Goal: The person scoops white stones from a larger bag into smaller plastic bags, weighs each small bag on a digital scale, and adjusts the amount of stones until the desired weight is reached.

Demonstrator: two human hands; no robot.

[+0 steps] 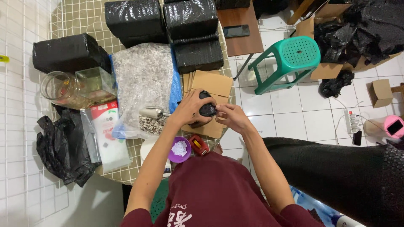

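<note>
Here the left hand [191,110] has its fingers closed around a small black bundle [207,108], and the right hand [230,116] pinches its side, above flat cardboard pieces [210,86] on the bench [80,19]. Just beside lie a gravel bag [143,80] with a metal scoop [152,112], a purple cup [180,150] and black wrapped parcels [191,19].

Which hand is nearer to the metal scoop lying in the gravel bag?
Left. The left hand is just right of the metal scoop; the right hand is farther right, beyond the small black bundle.
</note>
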